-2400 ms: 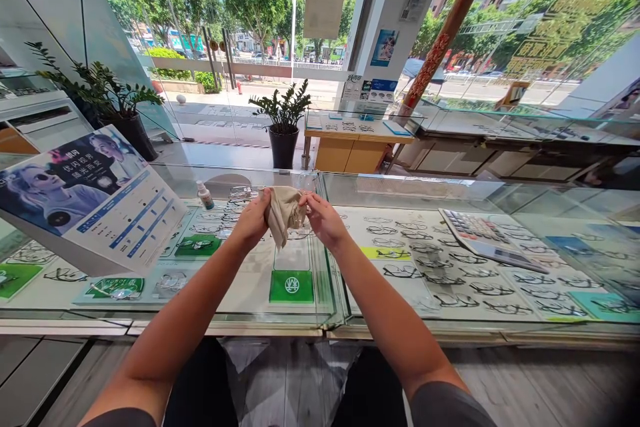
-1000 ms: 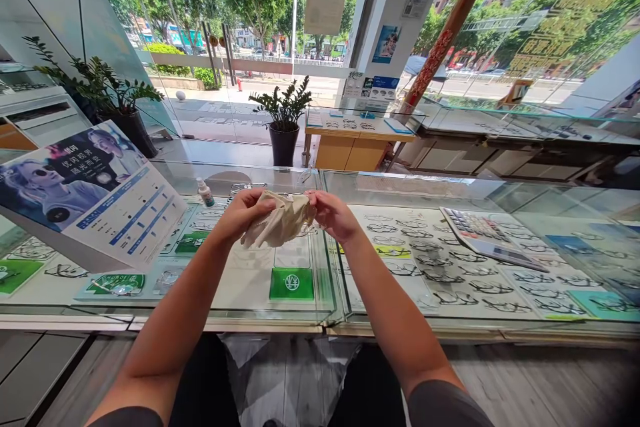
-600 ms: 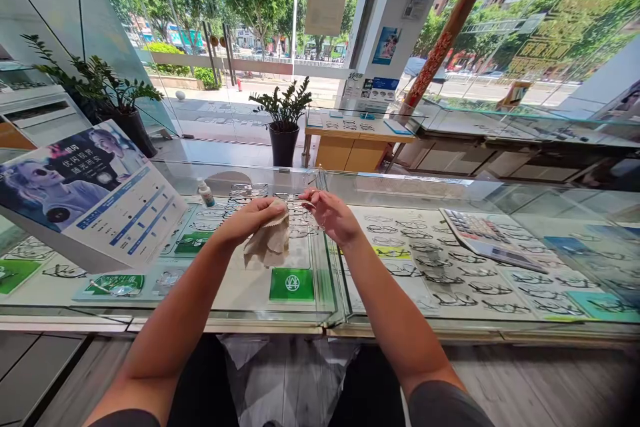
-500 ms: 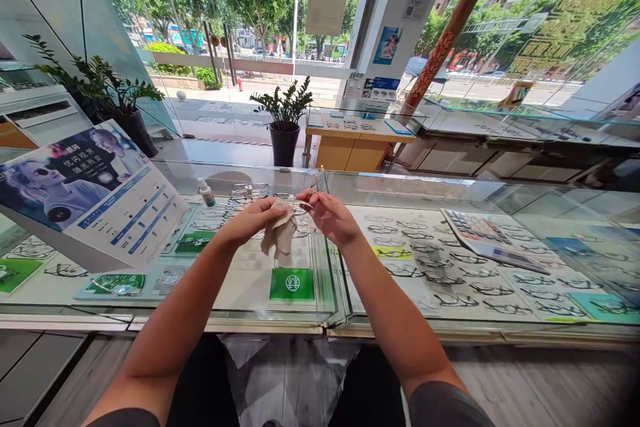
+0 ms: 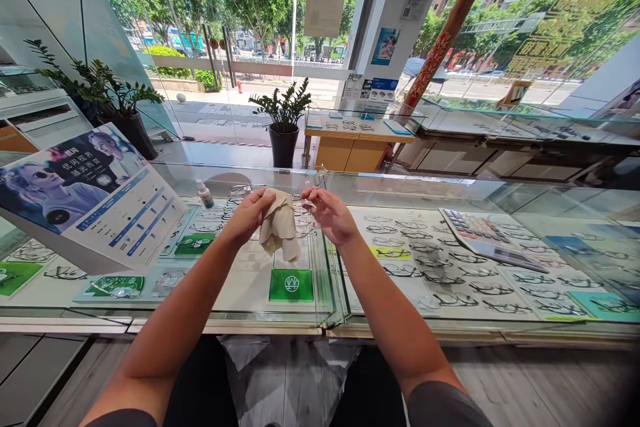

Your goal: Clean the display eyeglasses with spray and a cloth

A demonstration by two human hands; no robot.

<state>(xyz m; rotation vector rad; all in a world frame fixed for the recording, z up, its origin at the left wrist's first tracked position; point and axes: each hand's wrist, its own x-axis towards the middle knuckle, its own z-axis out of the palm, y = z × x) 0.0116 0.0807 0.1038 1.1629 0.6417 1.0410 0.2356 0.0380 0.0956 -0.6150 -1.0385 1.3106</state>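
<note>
My left hand (image 5: 249, 216) is closed on the upper edge of a beige cleaning cloth (image 5: 281, 226), which hangs down in loose folds. Close by on the right, my right hand (image 5: 336, 215) pinches a pair of thin-framed eyeglasses (image 5: 305, 203) between thumb and fingers. The slim frame is hard to make out against the eyewear under the glass. Both hands are above the glass top of a display counter (image 5: 240, 284). A small spray bottle (image 5: 205, 194) stands on the counter beyond my left hand.
Rows of spectacles (image 5: 433, 260) lie inside the glass case. A calculator (image 5: 490, 240) is on the right, and a large printed display card (image 5: 95, 194) stands on the left. A green card (image 5: 291, 285) lies below the cloth. A potted plant (image 5: 283, 124) stands beyond the counter.
My left hand has moved slightly left and up, and the cloth now hangs spread wider. My right hand keeps its pinch, its fingers shifted a little.
</note>
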